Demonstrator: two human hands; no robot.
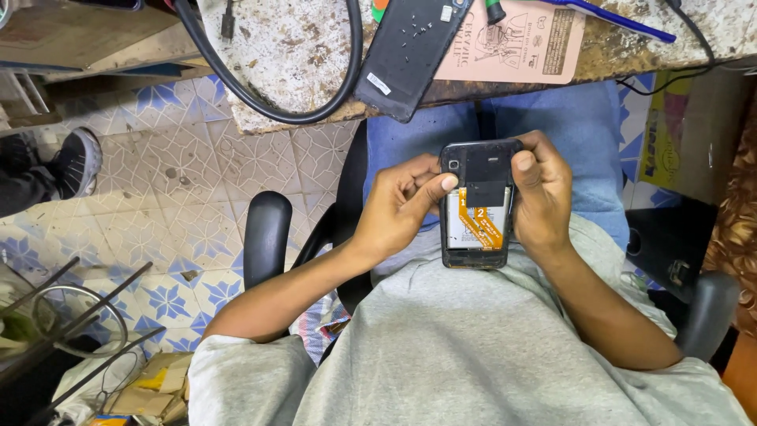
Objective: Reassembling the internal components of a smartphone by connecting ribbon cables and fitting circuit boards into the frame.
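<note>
Opened black phone held in both hands over the lap, below the near edge of the counter.

On the speckled stone counter (300, 47), a thick black cable (347, 71) loops by the near edge; just right of it a black plastic back cover (410, 51) with tiny screws on it overhangs that edge, beside a pink printed card (520, 43). Below, the left hand (398, 207) cups the left side of the small black smartphone with its back removed (477, 207), thumb fingers (445, 183) pressed onto the top left near the camera. The right hand (542, 197) clasps the right edge, its fingers curled and pinching a black inner panel (487, 177) above the white battery with orange stripes (475, 229). The phone looks light and stiff, but its exposed insides seem fragile; the rigid side rims look the safest hold.
</note>
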